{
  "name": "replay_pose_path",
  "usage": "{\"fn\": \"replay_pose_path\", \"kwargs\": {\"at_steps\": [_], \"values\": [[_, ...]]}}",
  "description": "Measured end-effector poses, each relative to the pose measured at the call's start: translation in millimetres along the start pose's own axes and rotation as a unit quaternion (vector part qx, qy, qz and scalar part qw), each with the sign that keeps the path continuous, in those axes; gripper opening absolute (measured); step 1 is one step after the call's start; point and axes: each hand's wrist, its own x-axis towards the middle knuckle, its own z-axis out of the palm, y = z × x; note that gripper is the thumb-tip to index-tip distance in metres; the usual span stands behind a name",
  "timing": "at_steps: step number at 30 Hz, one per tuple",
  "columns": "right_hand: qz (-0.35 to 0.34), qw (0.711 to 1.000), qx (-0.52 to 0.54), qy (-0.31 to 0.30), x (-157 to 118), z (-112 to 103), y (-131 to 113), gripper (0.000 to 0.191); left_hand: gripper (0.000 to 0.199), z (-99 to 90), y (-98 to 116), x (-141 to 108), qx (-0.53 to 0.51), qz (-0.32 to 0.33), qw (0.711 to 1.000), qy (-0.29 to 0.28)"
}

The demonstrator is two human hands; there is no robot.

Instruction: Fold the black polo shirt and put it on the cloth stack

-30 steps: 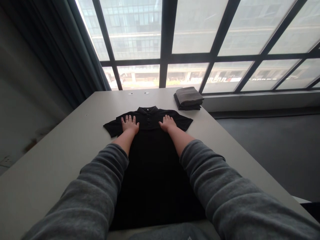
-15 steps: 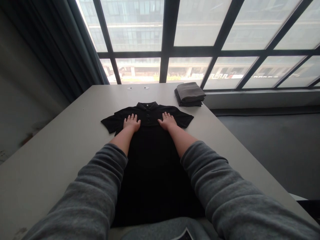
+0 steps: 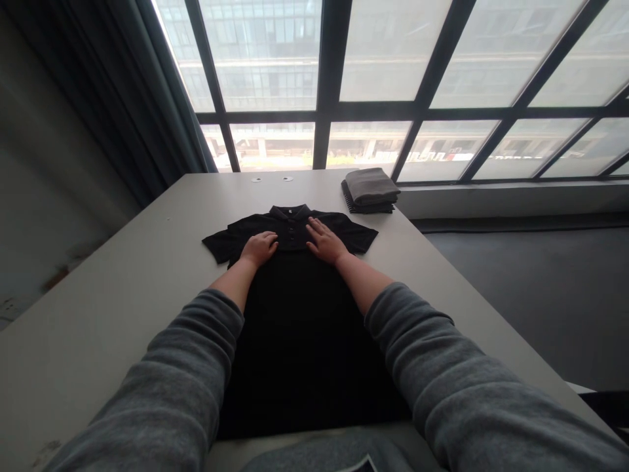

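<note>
A black short-sleeved polo shirt (image 3: 304, 341) lies spread face up, its collar toward the window and its hem toward me. My left hand (image 3: 259, 248) rests on the left side of the chest, fingers turned inward toward the button placket. On the other side of the placket my right hand (image 3: 325, 241) lies on the cloth with its fingers stretched out, pointing up and left. Neither hand grips the fabric. Both sleeves of the shirt stick out flat beyond my hands.
The shirt lies on a pale table (image 3: 147, 275). A folded stack of grey and dark cloth (image 3: 371, 190) sits at its far right corner. Two small white discs are near the far edge. A dark curtain (image 3: 162, 98) hangs at the left, beside the large window.
Both hands have turned inward toward the placket; before, their fingers were spread and pointed toward the collar. The shirt lies nearly as before. The view has tilted up slightly.
</note>
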Motion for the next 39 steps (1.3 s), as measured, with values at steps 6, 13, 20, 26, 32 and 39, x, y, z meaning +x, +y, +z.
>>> {"fn": "replay_pose_path", "kwargs": {"at_steps": [6, 13, 20, 26, 32, 39], "values": [[0.024, 0.99, -0.009, -0.142, 13.7, -0.3, -4.7, 0.07, 0.059, 7.1, 25.7, 11.1, 0.008, -0.022, 0.998, -0.05], [0.133, 0.979, -0.019, -0.153, 24.4, 0.5, -7.9, 0.089, 0.08, 13.3, 37.6, 15.1, 0.002, -0.087, 0.991, -0.102], [0.098, 0.979, -0.028, -0.179, 19.6, -2.3, -4.5, 0.113, 0.101, 4.4, 17.6, 7.0, 0.015, -0.068, 0.988, -0.139], [0.052, 0.984, -0.033, -0.168, 10.1, -5.0, -4.1, 0.109, 0.104, 2.3, 19.2, 0.8, 0.028, -0.041, 0.99, -0.136], [0.088, 0.984, -0.027, -0.154, 8.3, -8.6, -5.6, 0.095, 0.101, -7.7, 7.2, -13.7, 0.033, -0.021, 0.985, -0.166], [0.09, 0.983, -0.038, -0.158, -23.6, -14.2, -8.8, 0.087, 0.09, -14.7, -7.1, -66.9, 0.073, 0.008, 0.985, -0.156]]}}
